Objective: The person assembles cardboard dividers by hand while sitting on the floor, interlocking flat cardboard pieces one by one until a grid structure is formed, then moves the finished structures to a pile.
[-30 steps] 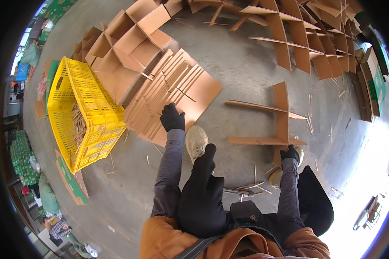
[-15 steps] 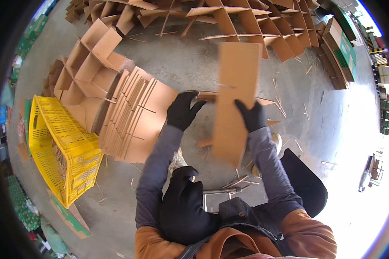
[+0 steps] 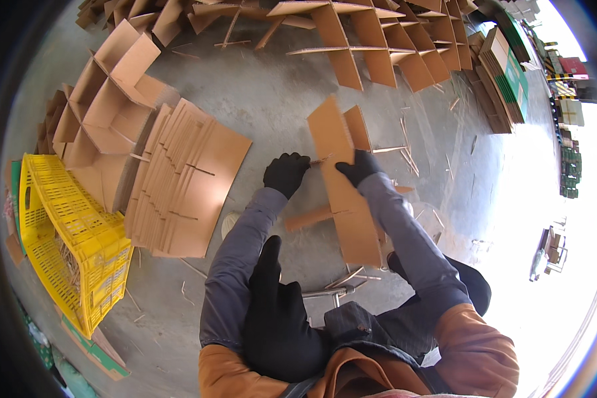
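A long brown cardboard panel [image 3: 355, 229] stands slanting in front of me, with shorter cardboard cross strips [image 3: 306, 218] sticking out on both sides of it. My right hand [image 3: 361, 167], in a black glove, is closed around the panel's right side, thumb on its near face. To the left, my gloved left hand [image 3: 286, 174] is closed at the end of a narrow cardboard strip that reaches toward the panel's slot. The fingers hide most of that end. Where the strips cross behind the panel is partly hidden.
Left of my hands lies a stack of slotted cardboard sheets [image 3: 205, 179]. Beyond it stands an assembled cardboard divider grid [image 3: 106, 109], with a yellow plastic crate [image 3: 79, 232] nearby. More divider grids [image 3: 371, 50] fill the far side. Cardboard scraps [image 3: 408, 146] litter the floor.
The panel has come down over the cross strips and tilted, its top leaning left. My left hand has closed from an open-thumbed pose. The view has shifted slightly right.
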